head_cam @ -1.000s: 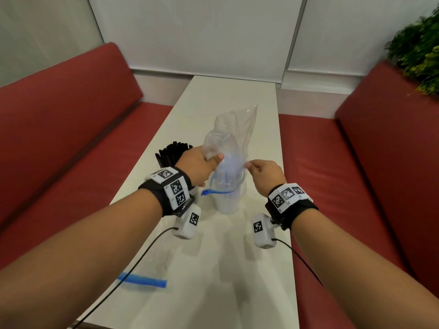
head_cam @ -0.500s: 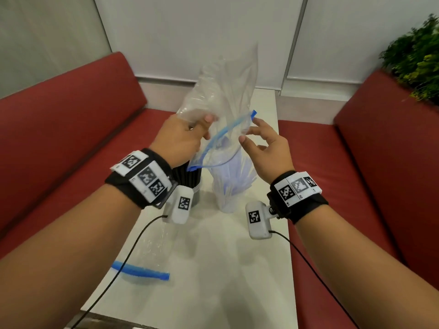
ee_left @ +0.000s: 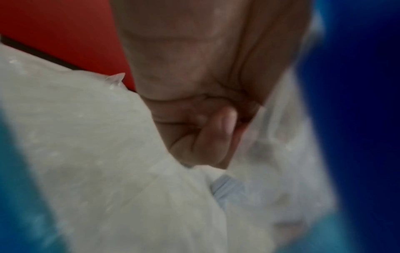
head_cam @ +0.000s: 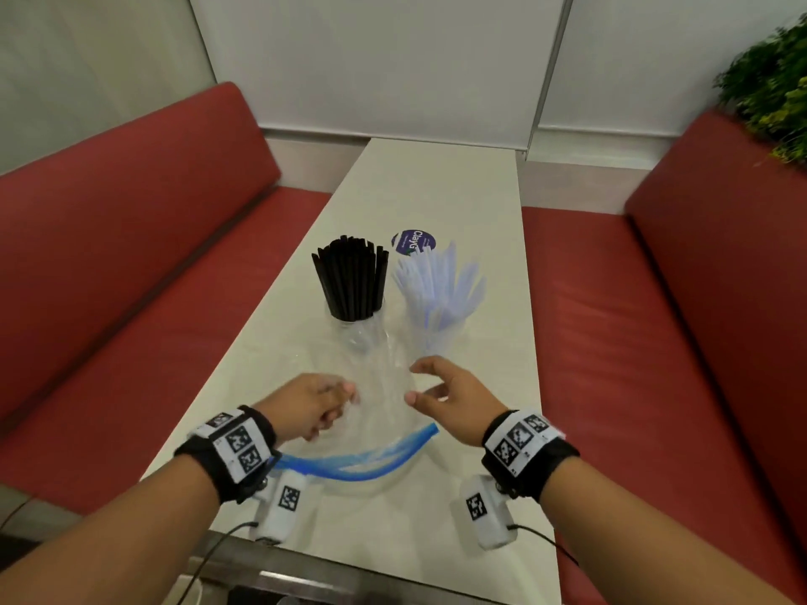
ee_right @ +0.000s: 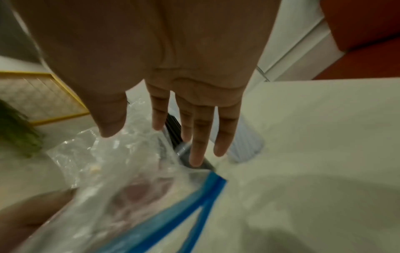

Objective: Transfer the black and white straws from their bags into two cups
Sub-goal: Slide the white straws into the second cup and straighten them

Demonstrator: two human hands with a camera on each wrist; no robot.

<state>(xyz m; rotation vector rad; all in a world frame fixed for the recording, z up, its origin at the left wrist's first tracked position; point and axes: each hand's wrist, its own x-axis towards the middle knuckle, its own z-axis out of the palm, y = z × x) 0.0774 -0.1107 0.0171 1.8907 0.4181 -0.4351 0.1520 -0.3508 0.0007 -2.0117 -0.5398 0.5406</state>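
Note:
Black straws (head_cam: 351, 283) stand bunched in a clear cup (head_cam: 359, 336) at mid-table. To their right, white straws (head_cam: 441, 290) fan out of a second cup (ee_right: 246, 145). My left hand (head_cam: 336, 399) grips a crumpled, empty clear bag (head_cam: 384, 386) low over the near table; its blue zip strip (head_cam: 358, 460) curves below my wrists. In the left wrist view my curled fingers (ee_left: 216, 133) pinch the plastic (ee_left: 97, 137). My right hand (head_cam: 421, 382) hovers just right of the bag (ee_right: 121, 154) with fingers (ee_right: 197, 145) straight, holding nothing.
The narrow white table (head_cam: 436, 185) runs away from me between two red benches (head_cam: 131, 264). A round purple sticker (head_cam: 412, 242) lies behind the cups. A green plant (head_cam: 773, 93) sits at the far right. Cables trail from both wrist cameras.
My left hand has pulled the bag up off the white straws and brought it down toward me. My right hand has let go of the bag and opened.

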